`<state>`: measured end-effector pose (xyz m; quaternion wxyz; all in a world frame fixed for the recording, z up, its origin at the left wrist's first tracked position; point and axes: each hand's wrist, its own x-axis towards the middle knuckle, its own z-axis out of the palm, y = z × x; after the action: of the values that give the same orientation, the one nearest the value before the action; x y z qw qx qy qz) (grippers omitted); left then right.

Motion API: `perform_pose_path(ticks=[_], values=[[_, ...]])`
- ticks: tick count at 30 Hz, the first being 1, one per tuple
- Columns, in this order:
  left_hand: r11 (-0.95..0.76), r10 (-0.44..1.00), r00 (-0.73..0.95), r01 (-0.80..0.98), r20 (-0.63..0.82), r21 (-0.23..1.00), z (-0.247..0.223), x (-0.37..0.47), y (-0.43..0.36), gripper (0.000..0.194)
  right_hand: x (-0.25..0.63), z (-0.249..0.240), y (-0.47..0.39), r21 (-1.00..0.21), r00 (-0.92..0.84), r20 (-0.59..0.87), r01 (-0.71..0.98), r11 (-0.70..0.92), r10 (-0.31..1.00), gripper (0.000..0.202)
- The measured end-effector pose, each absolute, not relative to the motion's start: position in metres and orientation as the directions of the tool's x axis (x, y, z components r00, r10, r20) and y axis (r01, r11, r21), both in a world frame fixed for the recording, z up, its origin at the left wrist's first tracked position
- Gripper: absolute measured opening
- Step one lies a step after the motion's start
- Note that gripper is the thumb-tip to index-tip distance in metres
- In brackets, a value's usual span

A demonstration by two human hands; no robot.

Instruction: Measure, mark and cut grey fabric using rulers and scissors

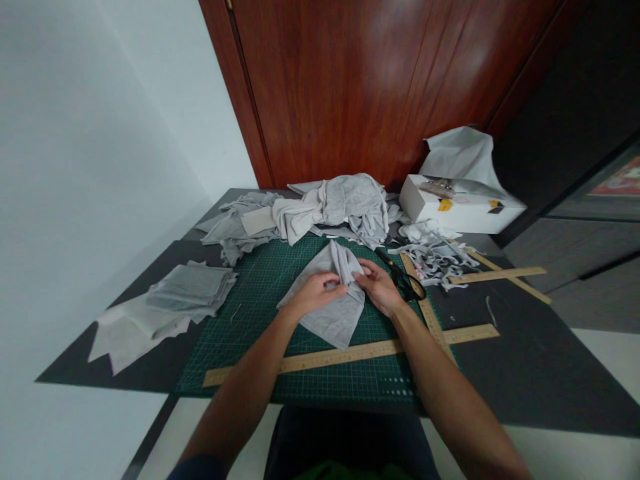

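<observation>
A piece of grey fabric lies partly folded on the green cutting mat, one corner pointing away from me and another toward me. My left hand pinches the fold near the middle of the fabric, thumb and fingers closed on it. On the other side of the fold, my right hand grips the fabric's right edge between thumb and fingers. Black-handled scissors rest just beyond my right hand. A long wooden ruler lies across the mat under my forearms.
Stacked grey cloth pieces lie at the left. Heaps of grey fabric line the back of the table. Fabric scraps, more wooden rulers and a white box occupy the right side. A wooden door stands behind.
</observation>
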<state>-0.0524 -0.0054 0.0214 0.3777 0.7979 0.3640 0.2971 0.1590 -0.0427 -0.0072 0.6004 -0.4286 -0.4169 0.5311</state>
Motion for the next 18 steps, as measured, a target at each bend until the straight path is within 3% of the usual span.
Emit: perform_pose_path(ticks=[7,10,13,15,18], values=[[-0.341,0.881,0.428,0.273,0.204,0.899,0.008,-0.041,-0.003,0.015,0.158,-0.010,-0.048,-0.975,-0.085,0.215,0.046,0.219,0.973,0.068],[-0.317,0.902,0.382,0.274,0.199,0.908,0.007,-0.039,0.000,0.008,0.155,-0.018,-0.044,-0.957,0.055,0.237,0.187,0.223,0.970,0.072],[-0.186,0.963,0.235,0.210,0.135,0.960,0.012,-0.045,0.008,0.014,0.156,-0.027,-0.037,-0.956,0.227,0.188,0.268,0.124,0.956,0.047],[-0.053,0.996,0.070,0.050,0.050,0.997,0.018,-0.055,0.016,0.014,0.161,-0.031,-0.033,-0.962,0.278,0.153,0.261,0.078,0.948,0.030],[0.073,0.979,-0.172,-0.208,-0.110,0.975,0.029,-0.081,0.027,0.018,0.172,-0.033,-0.030,-0.977,0.364,0.141,0.204,0.069,0.921,0.029]])
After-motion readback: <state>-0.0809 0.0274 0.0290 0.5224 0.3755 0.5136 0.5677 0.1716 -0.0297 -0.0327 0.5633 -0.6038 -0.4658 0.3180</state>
